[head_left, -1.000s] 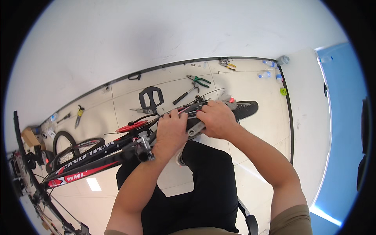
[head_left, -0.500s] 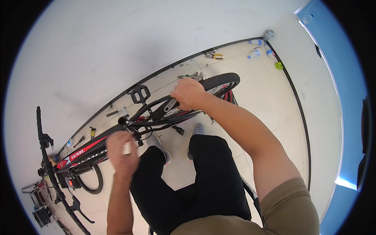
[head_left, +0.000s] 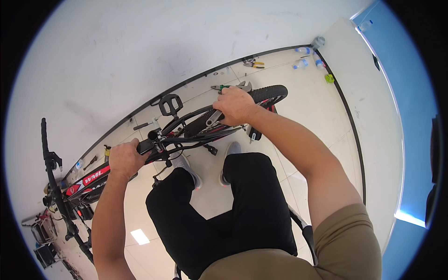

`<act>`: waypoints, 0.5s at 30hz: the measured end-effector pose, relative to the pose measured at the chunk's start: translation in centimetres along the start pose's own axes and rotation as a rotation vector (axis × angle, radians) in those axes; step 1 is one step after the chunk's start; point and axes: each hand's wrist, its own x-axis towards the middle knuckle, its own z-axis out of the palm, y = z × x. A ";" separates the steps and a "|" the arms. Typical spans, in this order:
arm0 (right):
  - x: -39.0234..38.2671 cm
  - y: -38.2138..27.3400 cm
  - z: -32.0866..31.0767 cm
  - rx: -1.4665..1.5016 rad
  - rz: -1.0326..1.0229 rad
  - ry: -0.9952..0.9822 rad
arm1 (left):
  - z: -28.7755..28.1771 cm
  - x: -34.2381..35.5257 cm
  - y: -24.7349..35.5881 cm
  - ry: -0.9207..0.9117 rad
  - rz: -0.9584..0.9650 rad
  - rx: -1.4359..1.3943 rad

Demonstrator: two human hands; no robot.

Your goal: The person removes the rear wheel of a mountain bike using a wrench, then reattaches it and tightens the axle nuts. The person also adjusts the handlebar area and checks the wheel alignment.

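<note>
A black bicycle with red-and-white frame panels (head_left: 92,176) lies across in front of me, handlebar (head_left: 45,142) at left and knobbly tyre (head_left: 273,92) at right. My left hand (head_left: 125,158) is closed over the frame's tube, left of the seat-tube clamp. My right hand (head_left: 234,106) grips a large grey adjustable wrench (head_left: 213,118) beside the rear wheel, its jaws showing above my fingers. A black pedal (head_left: 171,103) stands up between my hands.
Yellow-handled pliers (head_left: 254,63), small parts and several plastic bottles (head_left: 301,65) lie along the white wall's base (head_left: 196,42). My legs and shoes are below the bicycle. A blue surface (head_left: 410,70) is at right, stacked items (head_left: 44,233) at lower left.
The bicycle has shifted away from me and tilted, uncovering my shoes. My left hand moved leftward, coming off the middle and taking hold again farther along the frame. My right hand moved up.
</note>
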 end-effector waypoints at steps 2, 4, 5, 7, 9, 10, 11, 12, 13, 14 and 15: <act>-0.4 0.4 0.0 -0.005 0.008 -0.024 | 0.5 -0.2 -0.1 0.028 0.019 -0.009; -0.7 0.8 0.1 -0.013 -0.004 0.000 | 0.3 0.0 0.2 0.010 0.003 -0.018; -0.8 1.0 0.2 -0.017 -0.011 0.011 | 0.3 0.1 0.4 0.000 -0.004 -0.023; -0.4 0.8 0.2 -0.027 0.002 -0.003 | 0.5 0.1 0.3 0.009 -0.011 -0.015; 0.1 0.5 -0.2 -0.031 0.014 -0.022 | 0.5 0.0 0.1 0.012 -0.018 -0.011; 0.1 0.4 -0.7 -0.030 0.019 -0.032 | 0.4 -0.1 0.2 0.012 -0.021 -0.011; -0.1 0.3 -0.9 -0.029 0.022 -0.044 | 0.4 0.0 0.4 0.010 -0.027 -0.012; 0.0 0.1 -0.7 -0.020 0.038 -0.012 | 0.5 -0.2 -0.3 0.033 0.004 0.001; -0.3 0.3 -0.2 -0.013 0.053 0.019 | -0.1 -0.1 0.3 -0.005 -0.039 0.019; -0.7 0.4 -0.3 -0.024 0.066 0.033 | -0.7 0.2 0.8 -0.047 -0.058 0.030; -0.7 0.3 -0.4 -0.022 0.061 0.040 | -1.2 0.3 1.1 -0.090 -0.088 0.051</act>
